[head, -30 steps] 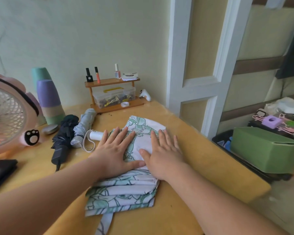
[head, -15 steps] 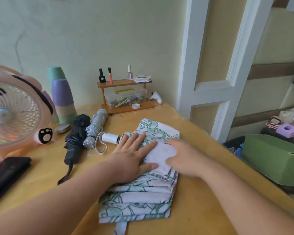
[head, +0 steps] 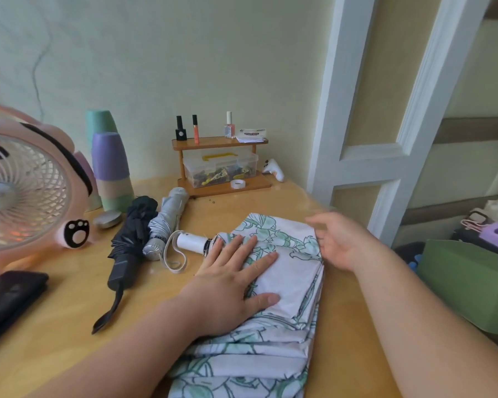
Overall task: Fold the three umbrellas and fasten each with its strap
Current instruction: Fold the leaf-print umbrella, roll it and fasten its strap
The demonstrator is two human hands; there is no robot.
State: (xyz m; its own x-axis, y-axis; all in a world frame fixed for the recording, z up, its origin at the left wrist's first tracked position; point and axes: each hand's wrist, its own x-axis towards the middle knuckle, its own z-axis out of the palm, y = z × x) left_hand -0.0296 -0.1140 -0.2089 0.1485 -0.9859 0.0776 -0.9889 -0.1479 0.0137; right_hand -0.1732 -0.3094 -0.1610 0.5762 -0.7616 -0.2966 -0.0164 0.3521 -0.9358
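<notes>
Now right hand (head: 342,242) lifted off floral umbrella (head: 288,280); left hand (head: 230,285) still pressing.

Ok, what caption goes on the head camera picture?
Left hand presses the floral umbrella flat; right hand open at its edge.

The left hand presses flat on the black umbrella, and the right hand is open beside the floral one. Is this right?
No. The head view shows the left hand pressing flat on the floral umbrella; the black umbrella lies untouched further left. The rest is right.
</notes>
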